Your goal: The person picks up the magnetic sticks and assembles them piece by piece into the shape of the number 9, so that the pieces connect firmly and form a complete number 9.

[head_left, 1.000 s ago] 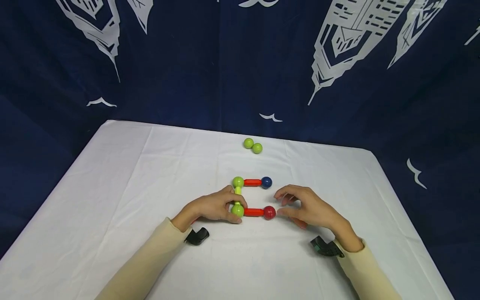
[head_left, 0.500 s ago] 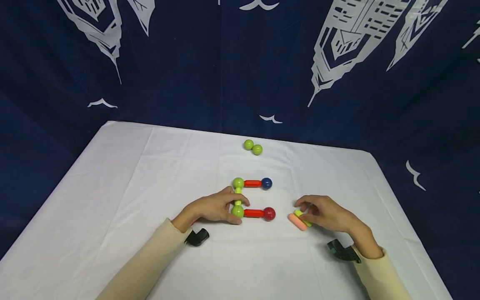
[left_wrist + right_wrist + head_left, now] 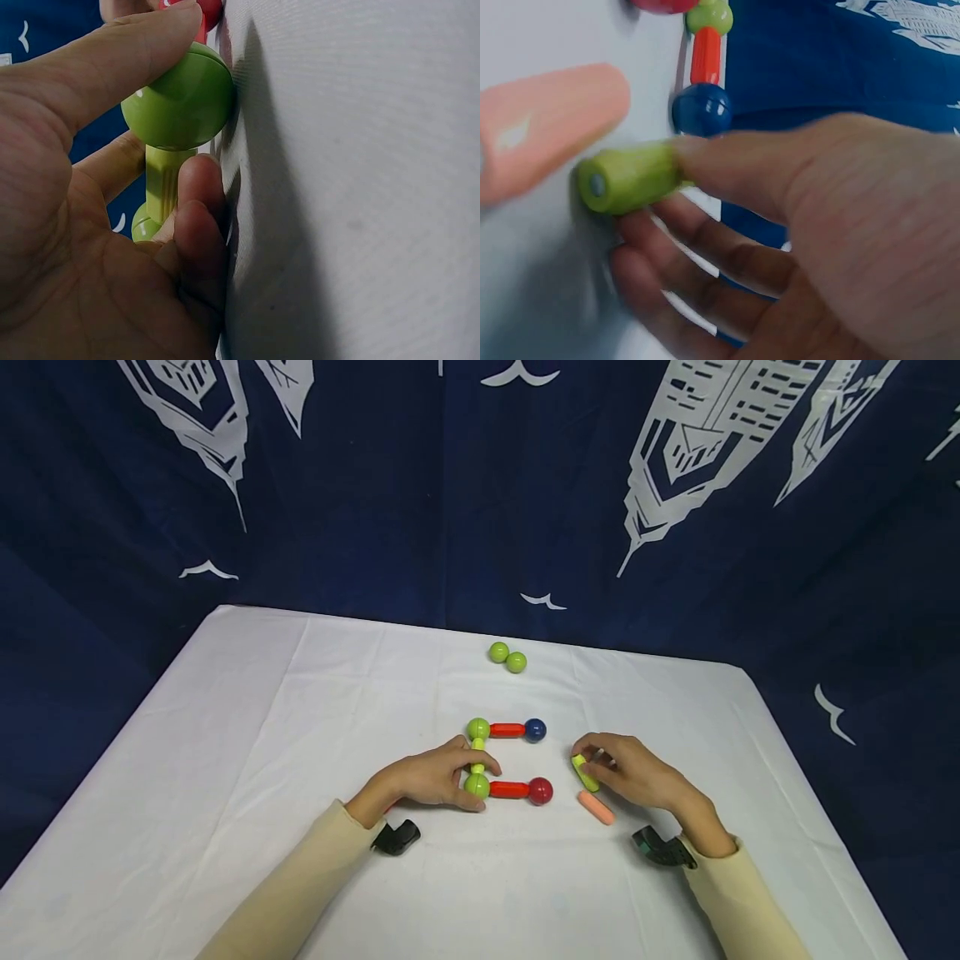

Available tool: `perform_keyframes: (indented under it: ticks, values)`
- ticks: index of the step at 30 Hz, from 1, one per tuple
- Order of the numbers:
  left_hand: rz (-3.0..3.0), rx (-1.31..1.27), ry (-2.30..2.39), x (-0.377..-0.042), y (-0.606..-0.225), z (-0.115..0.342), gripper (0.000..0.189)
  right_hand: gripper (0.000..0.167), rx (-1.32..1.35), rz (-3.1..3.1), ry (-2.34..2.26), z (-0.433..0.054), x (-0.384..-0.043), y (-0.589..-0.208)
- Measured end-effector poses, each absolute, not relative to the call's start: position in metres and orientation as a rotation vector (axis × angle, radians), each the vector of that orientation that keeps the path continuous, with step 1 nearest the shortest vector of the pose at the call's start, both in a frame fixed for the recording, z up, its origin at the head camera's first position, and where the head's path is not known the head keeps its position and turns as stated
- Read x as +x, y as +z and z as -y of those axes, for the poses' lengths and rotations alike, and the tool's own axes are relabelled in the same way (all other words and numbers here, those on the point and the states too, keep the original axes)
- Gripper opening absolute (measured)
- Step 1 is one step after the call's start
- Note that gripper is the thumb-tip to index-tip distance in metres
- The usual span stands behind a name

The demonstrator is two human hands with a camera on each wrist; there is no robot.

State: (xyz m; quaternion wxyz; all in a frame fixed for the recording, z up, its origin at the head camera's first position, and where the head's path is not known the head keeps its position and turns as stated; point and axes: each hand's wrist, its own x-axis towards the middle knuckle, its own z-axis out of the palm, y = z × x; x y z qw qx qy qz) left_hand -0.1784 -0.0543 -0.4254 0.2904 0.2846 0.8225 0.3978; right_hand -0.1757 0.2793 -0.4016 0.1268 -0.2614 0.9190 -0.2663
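The right hand (image 3: 633, 768) pinches a lime rod (image 3: 587, 774), just right of the frame (image 3: 498, 730) and its open side

Head view: from here I see a three-sided ball-and-rod frame on the white table (image 3: 225, 735). The left hand (image 3: 435, 774) grips it at the near green ball (image 3: 476, 787), index finger across the joining rod (image 3: 477, 744). The far green ball (image 3: 478, 728) carries one red rod out to the blue ball (image 3: 535, 730); the near one carries another out to the red ball (image 3: 540, 791). Gap between blue and red faces right; the right hand is the nearer one to it. Key relation: lime rod sits right of that gap, long axis slanted, far end leaning left, so not parallel to the blue-to-red line. Touching the table or lifted: can't tell. Orange rod (image 3: 596, 807) lies just on its near side, similar slant. Two green balls (image 3: 516, 662) sit well beyond the frame.

Left wrist view: thumb over the near green ball, joining rod running away from it, two fingertips curled close by.

Right wrist view: lime rod between thumb and fingers, one end with a pale disc bare, the other hidden by the thumb. Orange rod apart from it; blue ball past the thumb, also apart. Bit blurry.
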Motion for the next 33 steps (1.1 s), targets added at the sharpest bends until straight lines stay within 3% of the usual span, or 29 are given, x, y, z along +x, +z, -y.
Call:
perform_keyframes:
  ticks: [10,18,24,33]
  values:
    - [-2.207,0.751,1.040,-0.179,-0.427,0.054,0.046,0.016,-0.750,-2.704,-0.925,-0.255,-0.185,-0.406]
    - [-2.207,0.738,1.045,-0.179,-0.427,0.053,0.047,0.022,-0.414,-2.569,-1.323,-0.227,-0.178,-0.409]
    - [-2.217,0.749,1.040,-0.179,-0.425,0.054,0.047,0.026,-0.321,-2.460,-1.376,-0.221,-0.177,-0.412]
    - [-2.211,0.746,1.042,-0.179,-0.425,0.053,0.046,0.062,-0.282,-2.455,-1.335,-0.219,-0.178,-0.419]
